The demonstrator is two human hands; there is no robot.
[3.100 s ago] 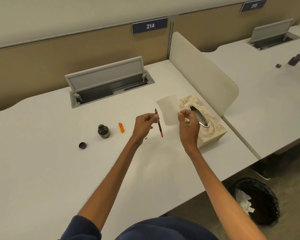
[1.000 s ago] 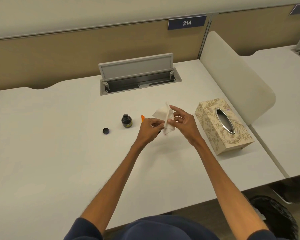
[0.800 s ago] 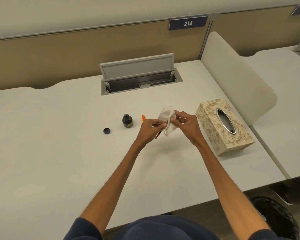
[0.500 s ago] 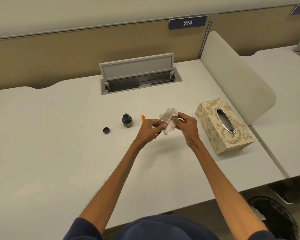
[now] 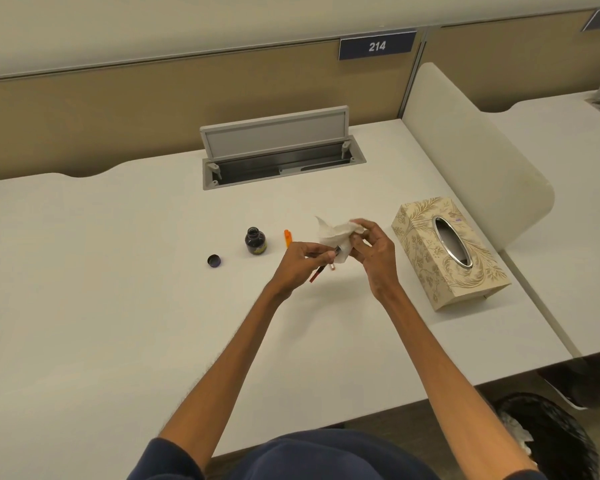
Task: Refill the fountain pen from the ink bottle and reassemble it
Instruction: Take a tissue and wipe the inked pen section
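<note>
My left hand (image 5: pixel 300 263) grips the pen's inner section (image 5: pixel 317 274), whose red tail pokes out below the fingers. Its front end is wrapped in a crumpled white tissue (image 5: pixel 336 237) that my right hand (image 5: pixel 373 251) pinches around it. The nib is hidden inside the tissue. To the left, the open dark ink bottle (image 5: pixel 255 241) stands on the white desk (image 5: pixel 118 306). Its round cap (image 5: pixel 214 261) lies further left. An orange pen part (image 5: pixel 288 237) lies just right of the bottle, partly behind my left hand.
A patterned tissue box (image 5: pixel 447 252) sits to the right of my hands. A cable hatch with a raised grey lid (image 5: pixel 276 133) is set in the desk at the back. A curved divider (image 5: pixel 465 150) stands on the right. A black-lined bin (image 5: pixel 548 441) is on the floor.
My right hand pulled a tissue from the box, then brought it over the pen's front end and crumpled it around it. The tissue's shape keeps shifting; the left hand stays put.
</note>
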